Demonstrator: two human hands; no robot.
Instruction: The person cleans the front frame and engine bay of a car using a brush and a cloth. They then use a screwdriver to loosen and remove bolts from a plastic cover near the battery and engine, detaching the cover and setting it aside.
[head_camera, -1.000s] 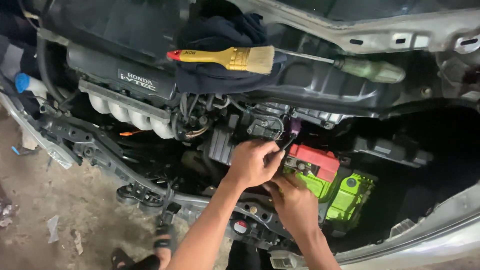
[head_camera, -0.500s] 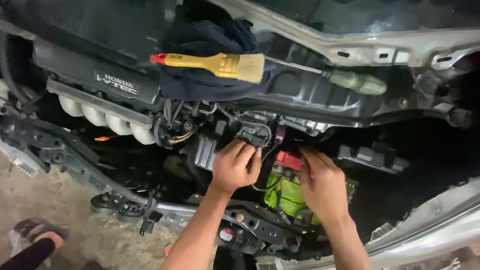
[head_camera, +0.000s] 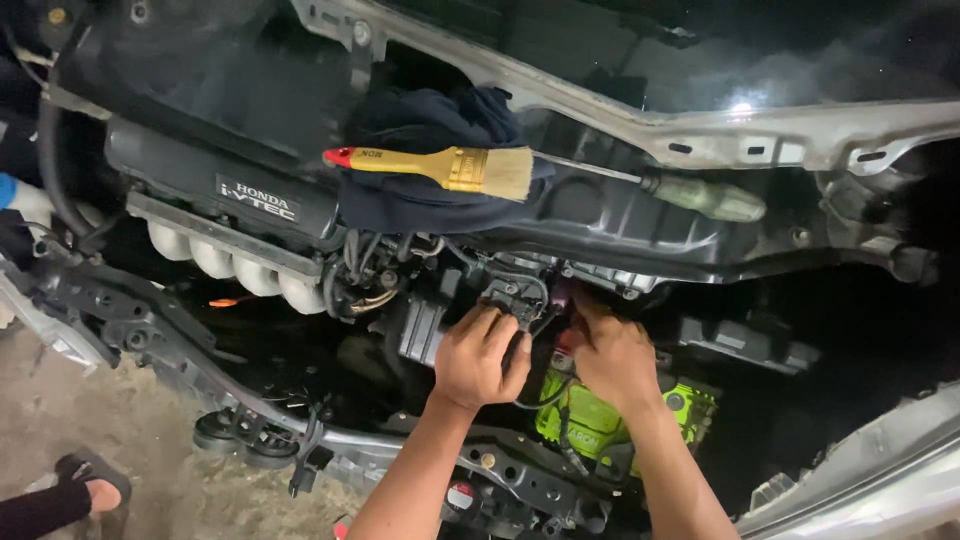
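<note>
1. Fingers (head_camera: 487, 330) of the left hand (head_camera: 480, 358) were curled and pressed on a small black engine part (head_camera: 512, 296); whether they squeezed it could not be told.
2. Fingers of the right hand (head_camera: 612, 358) were bent down near the same black part, and what they gripped was hidden.
3. Both hands were inside an open car engine bay, over a dusty grey concrete floor (head_camera: 90, 420).
4. The black part sat just above both hands, right at the fingertips of the left one.
5. A bright green battery (head_camera: 600, 420) with a red top lay just below the right hand.
6. Up above the black part, a paintbrush (head_camera: 440, 167) with a yellow wooden handle, red tip and pale bristles lay on a dark blue cloth (head_camera: 430, 120).
7. A screwdriver (head_camera: 700, 196) with a cloudy green handle lay beside the brush, well above the black part.
8. White ribbed pipes (head_camera: 235, 268) sat far off to the side of the black part, under a black plastic engine cover (head_camera: 220, 185).
9. Someone's foot in a dark sandal (head_camera: 90, 478) stood on the floor, far from the black part.
</note>
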